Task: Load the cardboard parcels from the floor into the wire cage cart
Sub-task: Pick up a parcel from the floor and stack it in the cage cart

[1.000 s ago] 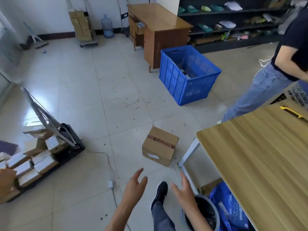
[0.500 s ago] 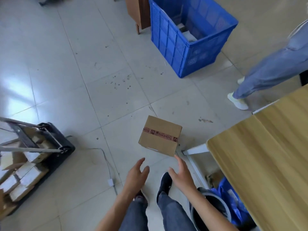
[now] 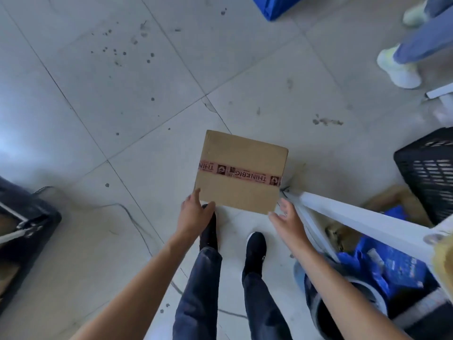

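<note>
A cardboard parcel [image 3: 241, 155] with a red tape strip across its top sits on the tiled floor just ahead of my feet. My left hand [image 3: 193, 214] reaches its near left corner, fingers straight and touching the edge. My right hand [image 3: 285, 218] hovers at the near right corner with spread fingers, not clearly touching. The wire cage cart [image 3: 22, 231] shows only as a dark base at the far left edge.
A white table leg [image 3: 355, 217] slants right beside the parcel. A black mesh basket [image 3: 429, 173], a blue bag [image 3: 392, 263] and a bin [image 3: 343, 303] crowd the right. Another person's shoe [image 3: 397, 68] stands at the upper right. A cable [image 3: 137, 224] runs across the floor.
I have bent down and stepped closer, so the parcel fills more of the view. Both hands moved forward from short of the parcel to its near corners.
</note>
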`<state>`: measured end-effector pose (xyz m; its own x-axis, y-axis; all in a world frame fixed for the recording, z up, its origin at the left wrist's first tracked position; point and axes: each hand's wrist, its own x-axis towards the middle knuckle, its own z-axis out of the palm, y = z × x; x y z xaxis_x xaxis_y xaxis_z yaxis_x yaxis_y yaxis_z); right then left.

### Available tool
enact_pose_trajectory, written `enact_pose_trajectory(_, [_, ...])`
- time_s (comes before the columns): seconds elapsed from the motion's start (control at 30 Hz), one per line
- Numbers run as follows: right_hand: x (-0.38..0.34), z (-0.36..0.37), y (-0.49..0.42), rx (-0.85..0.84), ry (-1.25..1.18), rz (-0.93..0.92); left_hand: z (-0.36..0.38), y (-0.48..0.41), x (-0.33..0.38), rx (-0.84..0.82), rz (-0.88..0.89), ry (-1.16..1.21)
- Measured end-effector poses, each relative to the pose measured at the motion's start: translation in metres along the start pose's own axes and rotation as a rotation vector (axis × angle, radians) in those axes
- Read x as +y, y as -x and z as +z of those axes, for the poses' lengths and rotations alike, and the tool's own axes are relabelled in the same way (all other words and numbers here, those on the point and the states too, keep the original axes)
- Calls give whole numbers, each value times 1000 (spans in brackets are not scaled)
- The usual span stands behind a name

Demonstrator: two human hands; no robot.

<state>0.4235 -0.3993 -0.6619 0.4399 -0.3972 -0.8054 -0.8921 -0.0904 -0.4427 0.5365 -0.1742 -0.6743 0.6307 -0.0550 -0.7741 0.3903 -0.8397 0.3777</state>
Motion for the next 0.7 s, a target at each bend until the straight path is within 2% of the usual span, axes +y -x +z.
enact_pose_trajectory(0.13, [9,30,-74,48,-6,77,10,-80,-22,15,-93,110])
enact_pose_trajectory(0.27, [26,43,-129,162,-43,167,23,-138,-50,-54,-179,240])
enact_pose_trajectory(0.33, [39,47,-147,156,-78,211,30,-154,-60,-104,-197,368])
enact_pose_trajectory(0.47, [63,53,-162,40,-127,285,48,-165,-64,-148,-162,513])
enact_pose_trajectory(0.7, [50,38,-119,-50,-224,168,36,-114,-64,-19,-182,618])
